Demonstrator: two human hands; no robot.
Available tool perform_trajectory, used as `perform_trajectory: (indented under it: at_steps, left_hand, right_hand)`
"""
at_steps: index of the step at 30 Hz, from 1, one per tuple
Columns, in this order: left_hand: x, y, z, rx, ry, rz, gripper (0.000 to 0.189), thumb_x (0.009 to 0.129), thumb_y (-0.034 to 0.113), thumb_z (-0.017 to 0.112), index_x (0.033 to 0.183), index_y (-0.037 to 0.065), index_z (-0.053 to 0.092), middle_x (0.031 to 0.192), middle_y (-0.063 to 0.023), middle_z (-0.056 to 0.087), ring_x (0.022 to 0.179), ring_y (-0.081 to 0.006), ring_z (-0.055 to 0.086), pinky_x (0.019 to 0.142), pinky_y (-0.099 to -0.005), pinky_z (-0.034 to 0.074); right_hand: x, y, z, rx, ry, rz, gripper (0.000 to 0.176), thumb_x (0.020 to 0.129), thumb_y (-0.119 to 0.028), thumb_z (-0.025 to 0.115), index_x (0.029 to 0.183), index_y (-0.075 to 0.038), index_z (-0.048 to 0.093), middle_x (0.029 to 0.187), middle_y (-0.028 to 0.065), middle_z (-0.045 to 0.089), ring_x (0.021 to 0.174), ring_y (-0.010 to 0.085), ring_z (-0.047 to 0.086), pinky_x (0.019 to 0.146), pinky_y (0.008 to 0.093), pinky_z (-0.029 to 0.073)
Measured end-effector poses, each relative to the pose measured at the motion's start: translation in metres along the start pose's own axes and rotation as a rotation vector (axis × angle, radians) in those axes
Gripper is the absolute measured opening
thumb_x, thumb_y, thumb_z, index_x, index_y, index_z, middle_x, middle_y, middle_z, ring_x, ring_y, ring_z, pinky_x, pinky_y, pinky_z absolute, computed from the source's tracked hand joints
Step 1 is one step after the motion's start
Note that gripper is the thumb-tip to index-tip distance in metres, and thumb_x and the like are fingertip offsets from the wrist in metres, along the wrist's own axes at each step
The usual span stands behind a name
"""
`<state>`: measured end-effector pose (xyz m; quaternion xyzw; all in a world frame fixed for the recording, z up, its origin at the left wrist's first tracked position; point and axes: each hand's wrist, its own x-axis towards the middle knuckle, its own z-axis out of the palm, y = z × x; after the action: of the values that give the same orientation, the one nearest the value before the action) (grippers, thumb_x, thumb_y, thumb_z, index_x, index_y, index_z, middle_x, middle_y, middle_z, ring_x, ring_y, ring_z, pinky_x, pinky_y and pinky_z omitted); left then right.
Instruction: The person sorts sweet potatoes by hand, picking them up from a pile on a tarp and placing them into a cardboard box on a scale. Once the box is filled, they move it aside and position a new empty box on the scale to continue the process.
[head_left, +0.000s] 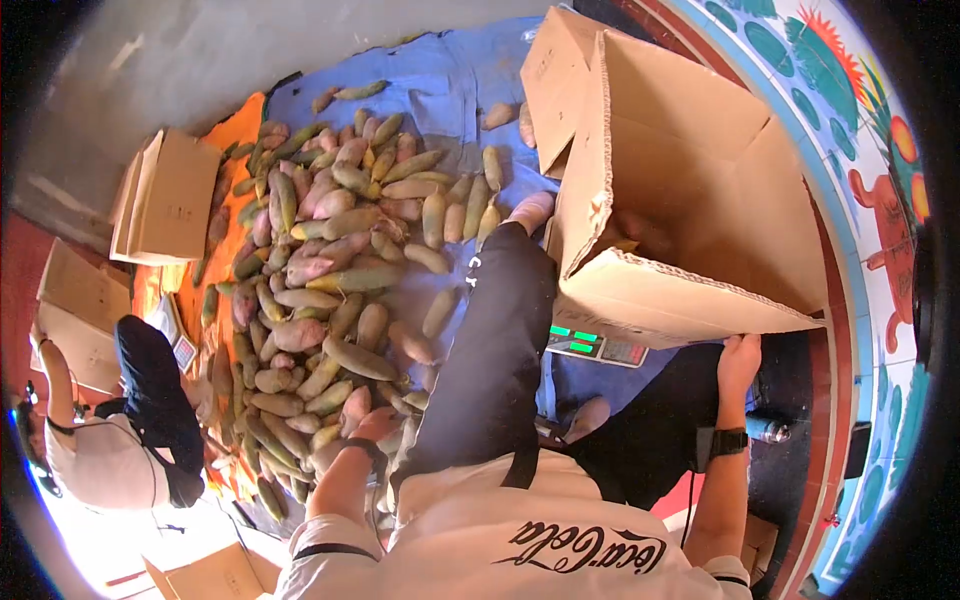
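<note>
My left hand [374,426] reaches down to the near edge of a large heap of long pink and green root vegetables [340,280]. It touches the heap, but its fingers are too small and hidden among the roots to show a grip. At the right, my right hand [738,362] has its fingers closed on the lower flap edge of a big open cardboard box [690,160]. A few roots show dimly deep inside the box. Under the box is a digital scale [598,346] with lit green displays, partly covered by it.
The heap lies on blue and orange sheets [430,80]. My knee [490,340] stands between heap and box. At the left, another person [125,450] sits by cardboard boxes [85,310] and a second scale [183,350]. Folded cartons [170,200] stand behind. A painted wall [890,200] bounds the right.
</note>
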<state>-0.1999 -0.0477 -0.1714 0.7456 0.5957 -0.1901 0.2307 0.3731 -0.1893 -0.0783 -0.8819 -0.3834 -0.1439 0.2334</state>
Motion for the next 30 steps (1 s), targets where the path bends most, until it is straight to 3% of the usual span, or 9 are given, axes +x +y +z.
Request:
perform_trajectory:
  at_steps: [2,6,14,16,21,24,26,29,30]
  left_hand:
    - [0.013,-0.02,0.043,-0.093,-0.23,0.026,0.043,0.071,0.03,0.062,0.107,0.006,0.056,0.097,-0.0206,0.06,0.096,-0.0347,0.057,0.082,-0.0417,0.044]
    - [0.024,-0.03,0.077,-0.142,-0.329,0.02,0.044,0.073,0.03,0.06,0.109,0.007,0.054,0.1,-0.0208,0.06,0.098,-0.0348,0.056,0.083,-0.0422,0.044]
    - [0.043,-0.029,0.117,-0.209,-0.391,-0.005,0.045,0.076,0.03,0.056,0.114,0.007,0.051,0.105,-0.0213,0.059,0.101,-0.035,0.056,0.084,-0.0431,0.044]
    - [0.048,-0.027,0.127,-0.219,-0.393,-0.014,0.046,0.077,0.03,0.055,0.116,0.007,0.05,0.106,-0.0214,0.059,0.102,-0.0351,0.056,0.084,-0.0434,0.044]
    - [0.059,-0.024,0.139,-0.244,-0.378,-0.027,0.047,0.078,0.03,0.054,0.118,0.007,0.048,0.109,-0.0217,0.059,0.103,-0.0352,0.056,0.085,-0.0439,0.044]
    - [0.067,-0.048,0.16,-0.207,-0.396,0.013,0.052,0.076,0.038,0.058,0.116,0.006,0.05,0.109,-0.0211,0.059,0.103,-0.0343,0.056,0.085,-0.0438,0.044]
    - [0.09,-0.081,0.202,-0.098,-0.345,0.262,0.059,0.07,0.044,0.064,0.113,0.005,0.052,0.103,-0.0195,0.061,0.1,-0.0339,0.058,0.084,-0.0424,0.045]
    - [0.079,-0.083,0.174,-0.062,-0.269,0.12,0.04,0.069,0.037,0.068,0.099,0.011,0.064,0.104,-0.014,0.059,0.093,-0.0264,0.056,0.08,-0.0374,0.044]
    - [0.059,-0.057,0.119,-0.062,-0.255,0.054,0.041,0.069,0.039,0.069,0.098,0.011,0.064,0.104,-0.014,0.059,0.093,-0.0267,0.056,0.08,-0.0377,0.044]
  right_hand:
    - [-0.001,0.003,-0.001,-0.021,0.015,-0.063,0.026,0.08,0.001,0.044,0.105,0.007,0.048,0.089,0.0224,0.056,0.072,0.0323,0.059,0.067,0.0387,0.046]
    - [0.0,-0.003,-0.003,0.038,-0.004,0.011,0.022,0.081,0.001,0.044,0.102,0.007,0.048,0.087,0.0222,0.056,0.069,0.0308,0.059,0.065,0.0389,0.047]
    - [0.003,-0.007,-0.009,0.033,-0.078,0.063,0.02,0.082,-0.001,0.042,0.1,0.007,0.048,0.086,0.0219,0.056,0.068,0.0303,0.059,0.065,0.0379,0.046]
    - [0.003,-0.008,-0.01,0.021,-0.098,0.094,0.018,0.08,-0.006,0.047,0.093,0.006,0.051,0.085,0.023,0.057,0.078,0.0375,0.058,0.07,0.0433,0.045]
    - [0.002,-0.014,-0.01,0.068,-0.053,0.125,0.016,0.079,-0.004,0.047,0.09,0.006,0.052,0.086,0.0243,0.056,0.078,0.0407,0.057,0.07,0.0448,0.044]
    - [0.002,-0.014,-0.013,0.049,-0.062,0.117,0.016,0.078,-0.003,0.048,0.09,0.006,0.052,0.087,0.0255,0.056,0.08,0.0426,0.056,0.072,0.0453,0.044]
    - [0.002,-0.014,-0.013,0.048,-0.113,0.158,0.017,0.077,-0.002,0.048,0.091,0.006,0.052,0.089,0.0262,0.056,0.081,0.0432,0.055,0.073,0.0454,0.044]
    - [0.002,-0.013,-0.012,0.068,-0.089,0.123,0.019,0.077,-0.003,0.049,0.093,0.006,0.051,0.09,0.0266,0.056,0.084,0.0441,0.054,0.075,0.0453,0.043]
    - [0.002,-0.014,-0.012,0.066,-0.071,0.105,0.02,0.076,-0.002,0.049,0.095,0.006,0.051,0.091,0.027,0.056,0.085,0.044,0.054,0.077,0.0453,0.043]
